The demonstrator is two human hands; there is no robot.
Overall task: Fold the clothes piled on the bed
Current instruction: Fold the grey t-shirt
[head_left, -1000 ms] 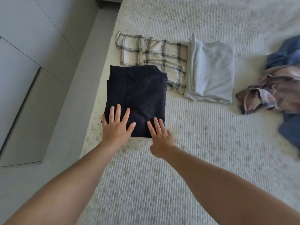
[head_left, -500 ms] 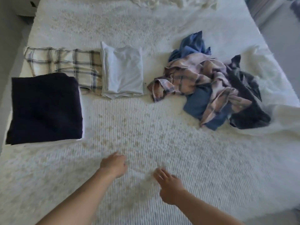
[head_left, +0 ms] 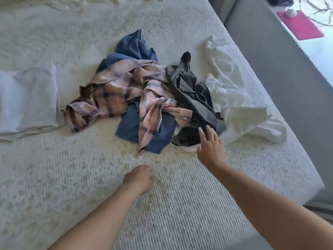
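A loose pile of clothes lies mid-bed: a pink plaid shirt [head_left: 126, 91], a blue garment [head_left: 131, 51] under it, a dark grey garment [head_left: 191, 98] on the right, and a crumpled white garment [head_left: 234, 98] beyond that. My right hand [head_left: 210, 147] reaches out with fingers spread, its fingertips at the near edge of the dark grey garment. My left hand [head_left: 138, 179] hovers over bare bedspread nearer me, fingers loosely curled and holding nothing. A folded light grey garment [head_left: 28, 98] sits at the left edge.
The white textured bedspread [head_left: 90, 177] spreads wide in front of the pile. The bed's right edge drops to a grey floor [head_left: 288, 73], where a pink mat [head_left: 299, 24] lies far off.
My view has swung right, away from the folded navy and plaid pieces. Both hands left the navy stack and moved right; my right hand now reaches the grey garment.
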